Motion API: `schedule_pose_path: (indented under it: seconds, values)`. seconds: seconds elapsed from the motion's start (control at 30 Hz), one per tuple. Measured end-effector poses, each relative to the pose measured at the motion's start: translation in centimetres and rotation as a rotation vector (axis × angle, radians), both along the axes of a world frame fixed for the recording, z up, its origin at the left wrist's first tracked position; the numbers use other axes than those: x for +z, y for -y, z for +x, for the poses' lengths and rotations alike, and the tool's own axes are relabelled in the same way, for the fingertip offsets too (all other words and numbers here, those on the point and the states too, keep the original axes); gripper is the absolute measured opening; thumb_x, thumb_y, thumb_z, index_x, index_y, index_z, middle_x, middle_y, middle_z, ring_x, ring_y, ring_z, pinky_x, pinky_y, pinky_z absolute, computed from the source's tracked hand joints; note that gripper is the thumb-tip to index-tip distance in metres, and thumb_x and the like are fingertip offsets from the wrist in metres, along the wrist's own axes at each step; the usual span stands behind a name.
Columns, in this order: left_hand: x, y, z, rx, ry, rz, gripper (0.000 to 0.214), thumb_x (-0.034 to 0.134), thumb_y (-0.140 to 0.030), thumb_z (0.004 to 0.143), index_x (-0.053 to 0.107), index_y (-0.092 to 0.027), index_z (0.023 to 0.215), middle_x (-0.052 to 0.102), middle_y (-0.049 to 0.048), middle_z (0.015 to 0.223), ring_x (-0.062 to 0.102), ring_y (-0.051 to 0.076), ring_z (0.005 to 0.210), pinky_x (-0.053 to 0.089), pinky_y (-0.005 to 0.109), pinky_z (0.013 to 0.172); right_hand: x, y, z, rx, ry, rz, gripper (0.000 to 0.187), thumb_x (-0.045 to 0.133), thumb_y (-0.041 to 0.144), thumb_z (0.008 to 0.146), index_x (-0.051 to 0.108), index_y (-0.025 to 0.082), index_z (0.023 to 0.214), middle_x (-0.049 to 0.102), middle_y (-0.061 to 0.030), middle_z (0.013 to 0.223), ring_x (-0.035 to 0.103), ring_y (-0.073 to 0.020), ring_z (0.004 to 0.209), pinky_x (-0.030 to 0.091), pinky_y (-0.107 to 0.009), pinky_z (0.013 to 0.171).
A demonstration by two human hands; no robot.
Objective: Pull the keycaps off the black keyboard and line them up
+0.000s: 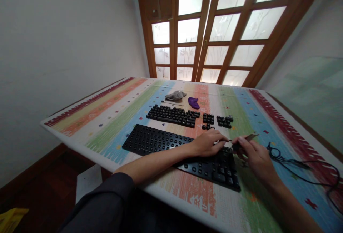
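A black keyboard base (pixel 158 141) lies across the near part of the table, most of its keys stripped off on the left. My left hand (pixel 207 142) rests on its right part with the fingers curled down onto the keys. My right hand (pixel 253 154) sits just right of it, closed around a thin brownish tool (pixel 250 137) whose tip points toward the left hand. Behind the keyboard, loose black keycaps (pixel 174 114) are laid out in rows in the shape of a keyboard, with two smaller groups (pixel 217 120) to their right.
A grey cloth (pixel 175 95) and a purple object (pixel 193 102) lie behind the keycaps. A black cable (pixel 300 163) curls on the table's right side. The table (pixel 112 118) has a striped coloured cover. Wooden glazed doors (pixel 214 29) stand behind; a white wall is left.
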State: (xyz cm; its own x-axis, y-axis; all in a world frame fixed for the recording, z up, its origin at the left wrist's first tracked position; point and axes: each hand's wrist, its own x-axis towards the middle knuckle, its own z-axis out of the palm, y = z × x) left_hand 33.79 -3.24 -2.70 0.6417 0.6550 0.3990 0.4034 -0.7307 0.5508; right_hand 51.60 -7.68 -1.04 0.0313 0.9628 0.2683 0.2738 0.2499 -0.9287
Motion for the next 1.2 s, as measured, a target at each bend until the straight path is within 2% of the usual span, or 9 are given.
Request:
schedule_pose_path:
  seconds: [0.13,0.27,0.37,0.53,0.77,0.9,1.03,1.1,1.2]
  values:
    - [0.7,0.0,0.0,-0.047,0.144,-0.352,0.031,0.043,-0.03,0.102,0.066,-0.013,0.114,0.071,0.0083,0.105,0.063,0.018,0.097,0.048,0.032,0.092,0.0,-0.1,0.6,-0.145,-0.164,0.065,0.04,0.065,0.058,0.084,0.067,0.018,0.079,0.063,-0.004,0.066,0.055,-0.0154,0.051,0.044,-0.026,0.042]
    - [0.6,-0.5,0.3,-0.191,0.376,-0.78,0.038,0.065,-0.037,0.089,0.065,-0.012,0.118,0.07,0.005,0.088,0.063,0.015,0.076,0.051,0.03,0.075,-0.3,-0.3,0.8,-0.189,-0.233,0.163,0.041,0.067,0.059,0.082,0.067,0.017,0.082,0.062,-0.0037,0.071,0.055,-0.0153,0.054,0.044,-0.027,0.041]
    - [0.5,-1.1,0.4,-0.224,0.518,-0.874,0.044,0.078,-0.038,0.076,0.069,-0.01,0.108,0.068,0.0031,0.083,0.061,0.013,0.072,0.05,0.031,0.077,-0.4,-0.4,1.0,-0.159,-0.244,0.168,0.037,0.065,0.056,0.085,0.067,0.019,0.083,0.061,-0.0038,0.071,0.055,-0.0167,0.055,0.044,-0.029,0.042]
    - [1.0,-1.6,0.2,-0.222,0.561,-0.957,0.048,0.085,-0.043,0.063,0.072,-0.011,0.097,0.067,0.0011,0.082,0.059,0.012,0.072,0.048,0.034,0.083,-0.5,-0.2,1.3,-0.123,-0.147,0.154,0.029,0.059,0.051,0.091,0.066,0.024,0.086,0.06,-0.0039,0.071,0.056,-0.0207,0.058,0.045,-0.034,0.046]
    - [0.6,-2.4,0.6,-0.23,0.609,-0.977,0.056,0.088,-0.047,0.057,0.071,-0.012,0.097,0.068,0.0034,0.086,0.062,0.013,0.077,0.048,0.036,0.086,-0.3,-0.2,1.2,-0.135,-0.134,0.174,0.031,0.055,0.051,0.093,0.064,0.022,0.088,0.058,-0.0038,0.069,0.055,-0.0198,0.057,0.045,-0.032,0.045]
    - [1.1,-3.0,0.6,-0.247,0.513,-0.755,0.045,0.085,-0.042,0.063,0.071,-0.011,0.092,0.069,0.0037,0.087,0.063,0.015,0.081,0.048,0.036,0.087,-0.2,-0.1,1.2,-0.191,-0.079,0.198,0.035,0.054,0.054,0.094,0.061,0.02,0.089,0.06,-0.003,0.07,0.055,-0.0169,0.056,0.046,-0.03,0.046]
    - [3.0,-3.6,0.0,-0.23,0.214,-0.52,0.025,0.082,-0.027,0.072,0.073,-0.013,0.09,0.07,0.0039,0.087,0.063,0.015,0.082,0.049,0.03,0.081,0.0,0.0,1.1,-0.216,0.141,0.222,0.041,0.047,0.056,0.096,0.061,0.02,0.086,0.059,-0.0016,0.063,0.054,-0.0156,0.051,0.046,-0.03,0.05]
    - [3.7,-3.8,-0.4,-0.237,0.13,-0.459,0.019,0.081,-0.023,0.072,0.073,-0.013,0.087,0.07,0.0043,0.087,0.063,0.015,0.082,0.049,0.028,0.078,0.1,0.1,1.1,-0.216,0.215,0.232,0.044,0.045,0.058,0.096,0.062,0.02,0.085,0.059,-0.0017,0.061,0.054,-0.0159,0.05,0.045,-0.031,0.051]
    - [3.8,-4.2,-0.7,-0.247,0.174,-0.462,0.021,0.082,-0.025,0.072,0.073,-0.012,0.086,0.069,0.0042,0.084,0.063,0.014,0.079,0.049,0.026,0.075,0.0,0.0,1.1,-0.22,0.203,0.212,0.044,0.043,0.059,0.096,0.062,0.021,0.087,0.058,-0.0011,0.061,0.054,-0.0164,0.05,0.045,-0.031,0.051]
